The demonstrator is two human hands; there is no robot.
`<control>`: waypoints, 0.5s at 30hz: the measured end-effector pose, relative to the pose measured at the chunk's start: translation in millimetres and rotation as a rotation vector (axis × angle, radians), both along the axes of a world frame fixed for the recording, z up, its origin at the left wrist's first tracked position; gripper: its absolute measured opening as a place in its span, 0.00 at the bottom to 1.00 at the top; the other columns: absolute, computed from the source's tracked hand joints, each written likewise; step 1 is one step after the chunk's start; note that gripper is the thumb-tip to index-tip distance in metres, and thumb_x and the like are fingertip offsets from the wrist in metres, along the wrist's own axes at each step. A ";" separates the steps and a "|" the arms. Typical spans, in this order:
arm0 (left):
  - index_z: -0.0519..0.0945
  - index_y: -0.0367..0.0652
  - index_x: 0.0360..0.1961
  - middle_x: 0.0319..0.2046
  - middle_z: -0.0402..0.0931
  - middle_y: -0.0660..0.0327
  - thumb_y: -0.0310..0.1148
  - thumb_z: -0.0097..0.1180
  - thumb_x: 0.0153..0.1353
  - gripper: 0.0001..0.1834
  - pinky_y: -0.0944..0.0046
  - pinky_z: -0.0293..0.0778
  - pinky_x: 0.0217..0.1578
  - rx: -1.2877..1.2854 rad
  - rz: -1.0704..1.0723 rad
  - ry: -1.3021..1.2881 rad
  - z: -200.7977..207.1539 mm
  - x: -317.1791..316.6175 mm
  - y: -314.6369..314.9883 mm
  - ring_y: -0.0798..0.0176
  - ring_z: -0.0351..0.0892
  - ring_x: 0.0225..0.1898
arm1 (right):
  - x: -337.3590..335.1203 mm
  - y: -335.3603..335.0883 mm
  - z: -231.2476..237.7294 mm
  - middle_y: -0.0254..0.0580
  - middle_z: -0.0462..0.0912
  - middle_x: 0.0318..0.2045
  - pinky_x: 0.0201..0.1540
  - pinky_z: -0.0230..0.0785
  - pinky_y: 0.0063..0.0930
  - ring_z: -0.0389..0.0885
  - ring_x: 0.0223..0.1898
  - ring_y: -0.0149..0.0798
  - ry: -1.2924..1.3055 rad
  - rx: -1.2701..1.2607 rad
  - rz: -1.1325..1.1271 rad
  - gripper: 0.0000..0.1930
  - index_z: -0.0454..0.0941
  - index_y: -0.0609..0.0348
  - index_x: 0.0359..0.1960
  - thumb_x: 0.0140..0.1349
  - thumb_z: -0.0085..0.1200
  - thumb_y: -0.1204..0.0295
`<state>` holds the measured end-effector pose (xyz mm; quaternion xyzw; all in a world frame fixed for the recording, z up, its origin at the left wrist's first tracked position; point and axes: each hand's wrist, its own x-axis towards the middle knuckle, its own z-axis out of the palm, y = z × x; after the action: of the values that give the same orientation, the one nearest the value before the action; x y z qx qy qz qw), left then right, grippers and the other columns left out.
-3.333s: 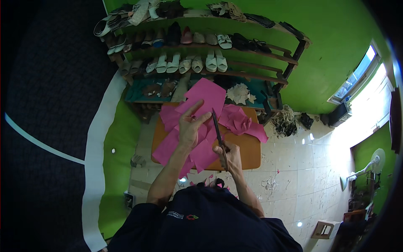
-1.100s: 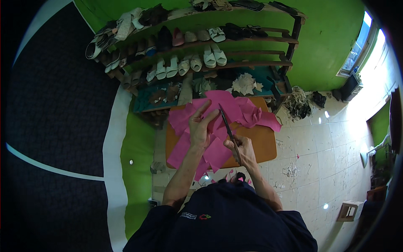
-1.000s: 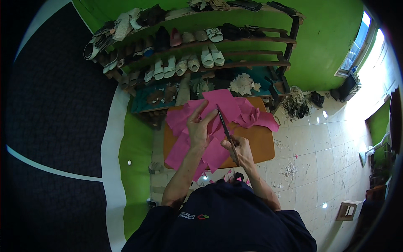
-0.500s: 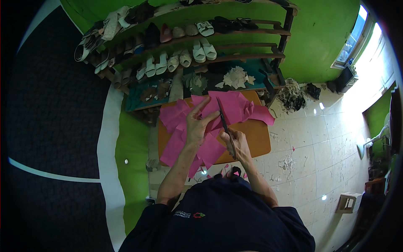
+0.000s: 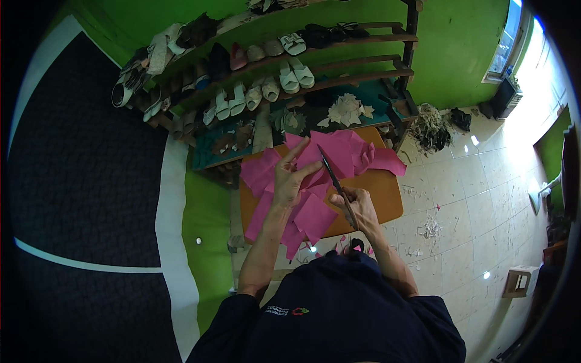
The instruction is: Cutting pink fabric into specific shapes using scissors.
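My left hand (image 5: 289, 181) is over the pink sheets, index finger stretched forward and thumb reaching right. It grips a pink sheet (image 5: 331, 154) whose edge runs between thumb and fingers; the lower fingers are partly hidden. In my right hand (image 5: 362, 209) is a pair of dark scissors (image 5: 334, 179), points forward and slanting left, the blades at the sheet just right of my left thumb. How far the blades are apart is hard to make out. Another pink piece (image 5: 316, 219) hangs below my left hand, over the orange-brown tabletop (image 5: 382, 202).
A wooden rack (image 5: 363, 81) holding several shoes and sandals stands beyond the table. Pale cut pieces (image 5: 346, 111) lie on its lowest shelf. To the right, scraps (image 5: 431, 227) litter the tiled floor, with a scrap heap (image 5: 431, 130) by the rack and a small stool (image 5: 520, 281).
The whole view has shifted, so the scene sits farther right. The scissors now slant more to the left at their points. Both hands keep their grip.
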<state>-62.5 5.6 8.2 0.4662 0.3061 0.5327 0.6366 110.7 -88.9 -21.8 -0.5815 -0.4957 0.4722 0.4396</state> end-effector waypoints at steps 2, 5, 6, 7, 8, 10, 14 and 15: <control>0.72 0.37 0.63 0.64 0.67 0.53 0.10 0.61 0.52 0.35 0.65 0.82 0.52 -0.004 -0.003 -0.030 -2.8 4.3 0.0 0.63 0.82 0.49 | 1.6 -3.1 1.0 0.24 0.61 0.12 0.15 0.53 0.25 0.64 0.14 0.22 -0.012 -0.011 -0.012 0.38 0.68 0.58 0.18 0.48 0.64 0.31; 0.74 0.37 0.61 0.61 0.71 0.50 0.12 0.63 0.53 0.31 0.65 0.82 0.53 -0.035 0.067 -0.055 -3.3 15.0 -2.6 0.61 0.80 0.53 | 4.0 -5.9 5.2 0.29 0.61 0.13 0.22 0.53 0.32 0.60 0.19 0.27 0.021 -0.045 -0.018 0.35 0.71 0.63 0.16 0.50 0.68 0.39; 0.74 0.37 0.61 0.61 0.71 0.50 0.12 0.63 0.53 0.31 0.65 0.82 0.53 -0.043 0.058 -0.059 -8.6 17.0 -3.1 0.61 0.80 0.53 | 3.7 -7.1 2.7 0.29 0.62 0.13 0.23 0.53 0.33 0.60 0.19 0.27 0.043 -0.062 -0.024 0.35 0.71 0.63 0.16 0.50 0.68 0.39; 0.75 0.36 0.60 0.59 0.73 0.50 0.12 0.63 0.54 0.29 0.65 0.82 0.53 -0.114 0.096 -0.070 -13.9 18.6 -4.4 0.61 0.82 0.51 | 4.6 -8.1 -0.5 0.29 0.62 0.14 0.23 0.53 0.33 0.60 0.19 0.28 0.063 -0.079 -0.029 0.35 0.72 0.63 0.16 0.50 0.68 0.39; 0.76 0.35 0.58 0.56 0.74 0.50 0.13 0.63 0.55 0.27 0.65 0.82 0.53 -0.187 0.135 -0.082 -19.3 22.2 -6.1 0.61 0.83 0.48 | 6.2 -9.0 -7.6 0.29 0.62 0.14 0.23 0.53 0.33 0.60 0.19 0.28 0.057 -0.086 -0.036 0.35 0.72 0.63 0.16 0.50 0.68 0.39; 0.77 0.33 0.56 0.50 0.79 0.51 0.14 0.64 0.56 0.25 0.66 0.83 0.51 -0.208 0.164 -0.139 -28.9 33.9 -10.0 0.62 0.84 0.45 | 7.4 -11.9 -22.3 0.29 0.62 0.14 0.23 0.53 0.33 0.60 0.19 0.28 0.032 -0.107 -0.052 0.34 0.72 0.63 0.17 0.50 0.68 0.40; 0.77 0.33 0.56 0.45 0.82 0.52 0.15 0.63 0.57 0.23 0.66 0.83 0.49 -0.245 0.209 -0.113 -49.9 46.7 -13.0 0.61 0.85 0.44 | 13.2 -23.1 -42.1 0.29 0.63 0.14 0.23 0.52 0.34 0.59 0.20 0.28 0.069 -0.146 -0.061 0.34 0.71 0.62 0.19 0.53 0.64 0.38; 0.77 0.32 0.56 0.45 0.82 0.51 0.15 0.62 0.57 0.23 0.66 0.83 0.49 -0.243 0.184 -0.069 -55.8 49.2 -13.0 0.62 0.85 0.44 | 14.9 -25.1 -47.6 0.29 0.63 0.14 0.23 0.52 0.34 0.59 0.20 0.28 0.067 -0.162 -0.062 0.34 0.71 0.62 0.19 0.53 0.64 0.38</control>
<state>-13.3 -7.4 -47.5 0.3373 0.3878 0.5635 0.6468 125.6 -114.0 -69.4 -0.6142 -0.4227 0.5159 0.4219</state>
